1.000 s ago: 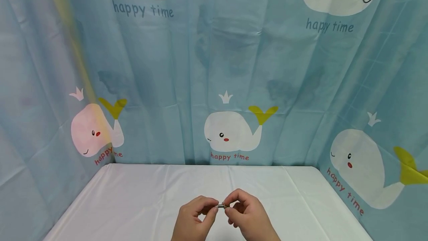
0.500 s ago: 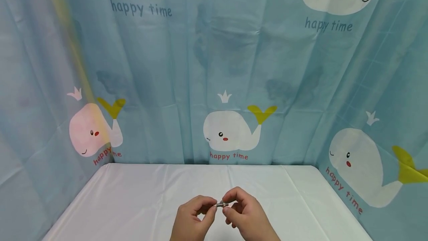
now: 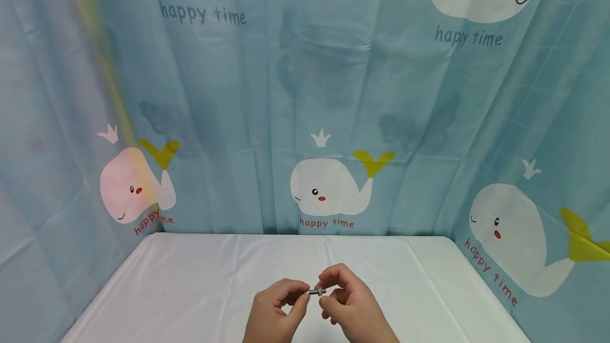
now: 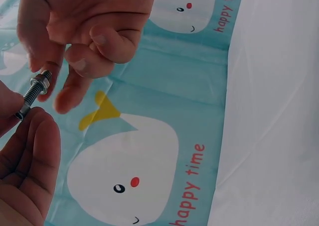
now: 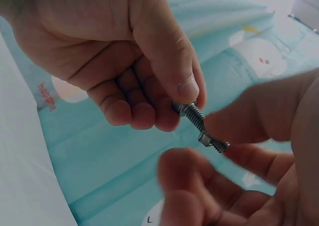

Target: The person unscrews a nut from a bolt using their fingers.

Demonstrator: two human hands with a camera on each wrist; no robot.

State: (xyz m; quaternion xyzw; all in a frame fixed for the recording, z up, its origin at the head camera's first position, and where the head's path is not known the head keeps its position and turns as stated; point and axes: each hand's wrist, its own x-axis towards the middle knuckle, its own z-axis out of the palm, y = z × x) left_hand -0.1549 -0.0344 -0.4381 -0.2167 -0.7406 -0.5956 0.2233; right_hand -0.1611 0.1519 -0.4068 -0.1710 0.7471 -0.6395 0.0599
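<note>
A small metal bolt lies nearly level between my two hands, above the white tabletop. My left hand pinches one end of it between thumb and forefinger; the left wrist view shows that end of the bolt at the fingertips. A hex nut with a flange sits on the thread towards the other end. Around this nut curl the thumb and forefinger of my right hand. In the right wrist view one right finger touches beside the nut, and the lower fingertips are blurred.
The white-covered table spreads beneath both hands. Blue curtains printed with white whales and "happy time" stand behind it and along both sides.
My right thumb and forefinger have shifted about the nut and parted slightly, so more of the nut and the bolt's end shows. The left hand keeps its pinch almost in place.
</note>
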